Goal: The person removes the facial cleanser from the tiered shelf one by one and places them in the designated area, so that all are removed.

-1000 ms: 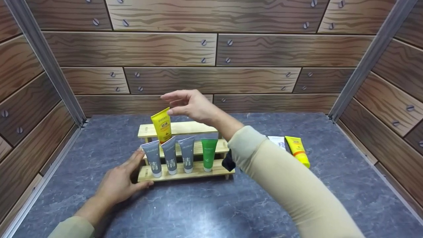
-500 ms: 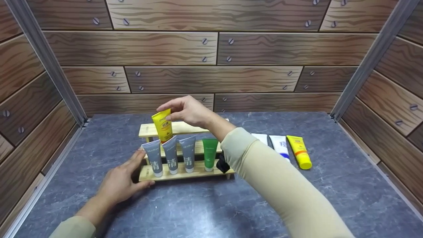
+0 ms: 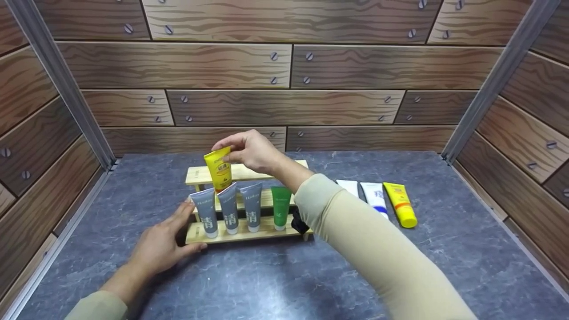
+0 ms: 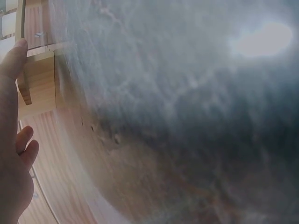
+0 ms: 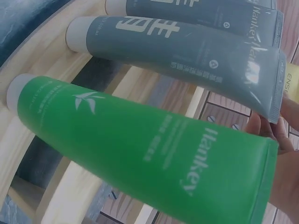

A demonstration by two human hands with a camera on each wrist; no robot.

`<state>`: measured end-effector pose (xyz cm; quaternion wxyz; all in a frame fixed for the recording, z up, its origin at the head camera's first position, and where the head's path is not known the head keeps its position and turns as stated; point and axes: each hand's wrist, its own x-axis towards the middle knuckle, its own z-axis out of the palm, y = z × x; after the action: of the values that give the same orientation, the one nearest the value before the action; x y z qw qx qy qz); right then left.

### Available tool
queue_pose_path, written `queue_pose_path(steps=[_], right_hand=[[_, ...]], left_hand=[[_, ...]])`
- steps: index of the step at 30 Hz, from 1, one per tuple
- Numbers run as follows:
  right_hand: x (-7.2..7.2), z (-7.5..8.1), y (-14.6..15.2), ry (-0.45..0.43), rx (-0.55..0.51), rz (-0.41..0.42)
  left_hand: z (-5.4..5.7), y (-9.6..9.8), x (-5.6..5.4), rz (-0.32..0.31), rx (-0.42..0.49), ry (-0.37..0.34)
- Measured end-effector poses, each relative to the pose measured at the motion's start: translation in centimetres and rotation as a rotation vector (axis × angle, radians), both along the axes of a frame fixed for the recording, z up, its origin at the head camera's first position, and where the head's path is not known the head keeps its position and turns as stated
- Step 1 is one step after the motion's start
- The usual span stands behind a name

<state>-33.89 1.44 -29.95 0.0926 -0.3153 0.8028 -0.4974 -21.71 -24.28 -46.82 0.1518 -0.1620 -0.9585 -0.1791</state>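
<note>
In the head view, a yellow squeeze tube stands cap down on the middle tier of a stepped wooden rack. My right hand pinches its upper right edge between thumb and fingers. Grey squeeze tubes line the front tier, with a green squeeze tube to their right. My left hand holds the rack's left end, thumb at the front edge and fingers along the side. In the right wrist view, the green tube hides much of the scene. The left wrist view shows fingers touching the rack.
Right of the rack lie a white tube, a white tube with a blue band and another yellow tube. A black wrist device hangs beside the green tube. Wood-patterned walls enclose the dark marbled table.
My right hand has come down slightly, its raised fingers closing onto the yellow tube's top. The right forearm shifted left, uncovering the white tubes. The left hand stayed put.
</note>
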Motion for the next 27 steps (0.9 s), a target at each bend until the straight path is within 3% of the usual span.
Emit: queue_pose_path(steps=[9,27], right_hand=[[-0.1,0.2,0.9,0.053,0.090,-0.035],[-1.6,1.1,6.6,0.054,0.119,-0.129]], left_hand=[[-0.1,0.0,0.0,-0.001,-0.003,-0.004],[0.1,-0.1,0.0,0.002,-0.012,0.003]])
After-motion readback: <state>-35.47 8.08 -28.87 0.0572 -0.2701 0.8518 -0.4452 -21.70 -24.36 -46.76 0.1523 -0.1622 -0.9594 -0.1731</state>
